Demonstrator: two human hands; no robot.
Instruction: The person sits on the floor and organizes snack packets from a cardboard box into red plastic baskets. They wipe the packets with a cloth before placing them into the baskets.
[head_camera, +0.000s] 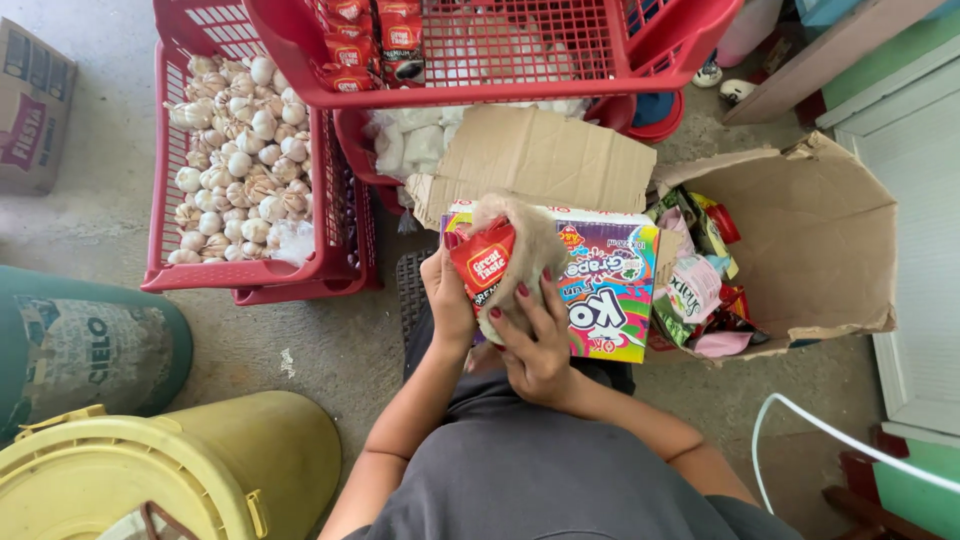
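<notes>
My left hand (447, 300) grips a small red sachet (482, 262) at its lower left edge. Over the sachet's right side lies a beige cloth (530, 250), pressed there by my right hand (535, 345), whose fingers spread on it. Both hands are above a colourful printed box (610, 290) that rests on my lap. I am seated, in a grey shirt, looking down.
A red crate of garlic bulbs (235, 160) sits at left. A red basket (520, 50) with red sachets stands ahead, over white packets. An open cardboard box (800, 250) with snack packets is at right. A yellow lidded bin (170, 470) and a green container (80, 340) stand at lower left.
</notes>
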